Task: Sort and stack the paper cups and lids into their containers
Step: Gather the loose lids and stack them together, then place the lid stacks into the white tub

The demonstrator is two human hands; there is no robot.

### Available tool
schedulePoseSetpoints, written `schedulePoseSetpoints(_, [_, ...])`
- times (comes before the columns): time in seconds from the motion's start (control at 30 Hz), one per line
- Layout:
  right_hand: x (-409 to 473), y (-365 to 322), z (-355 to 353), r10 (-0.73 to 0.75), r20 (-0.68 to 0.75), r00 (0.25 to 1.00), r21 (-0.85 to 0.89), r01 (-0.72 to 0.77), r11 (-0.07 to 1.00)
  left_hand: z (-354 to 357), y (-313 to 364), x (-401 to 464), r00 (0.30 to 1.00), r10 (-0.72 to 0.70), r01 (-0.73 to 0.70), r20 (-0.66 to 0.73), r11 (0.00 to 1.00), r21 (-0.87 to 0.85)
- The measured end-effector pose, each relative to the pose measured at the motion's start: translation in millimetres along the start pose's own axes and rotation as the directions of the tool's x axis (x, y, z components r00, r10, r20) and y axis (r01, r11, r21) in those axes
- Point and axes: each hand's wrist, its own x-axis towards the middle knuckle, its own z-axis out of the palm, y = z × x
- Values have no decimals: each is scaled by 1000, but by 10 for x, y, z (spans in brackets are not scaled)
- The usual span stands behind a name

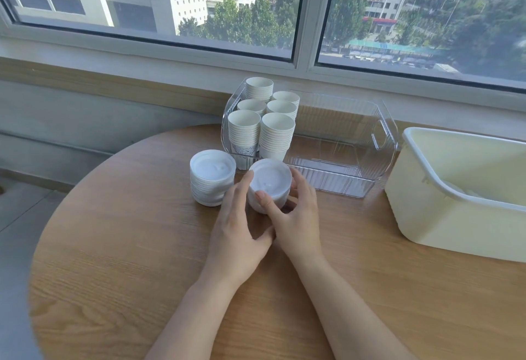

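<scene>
Near edge: two bare forearms reaching in over a round wooden table [113,245]. Left hand [239,226] and right hand [296,217] cupped around a short stack of white lids [270,186], fingers curled on either side, stack axis upright. Just left, touching or nearly so, a second lid stack [212,177]. Directly beyond, a clear bin [381,154]: stacked paper cups [262,129] filling its left part, right part open, closer to the right hand. Far right, a cream tub [421,206].
</scene>
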Motion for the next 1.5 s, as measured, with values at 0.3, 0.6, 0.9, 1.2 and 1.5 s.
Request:
schedulePoseSetpoints(0.3, [-8,-13,-21,-4,116,993,26,1,1000,-17,-33,1,999,-13,13,-38,1000,-3])
schedulePoseSetpoints(0.6, [-242,-483,-1061,-243,61,968,-237,251,939,-58,556,-42,974,217,-194,-68,948,253])
schedulePoseSetpoints(0.9, [-331,-534,-2614,-387,-92,917,-537,282,795,703,1787,17,881,446,-471,161,861,191])
schedulePoseSetpoints(1.2, [-329,-331,-3458,-116,4,993,-709,85,700,1219,2128,105,844,406,-485,351,856,177])
schedulePoseSetpoints(1.5, [-508,-703,-3658,-17,96,995,-574,70,816,908,2038,-135,835,443,-525,327,819,232])
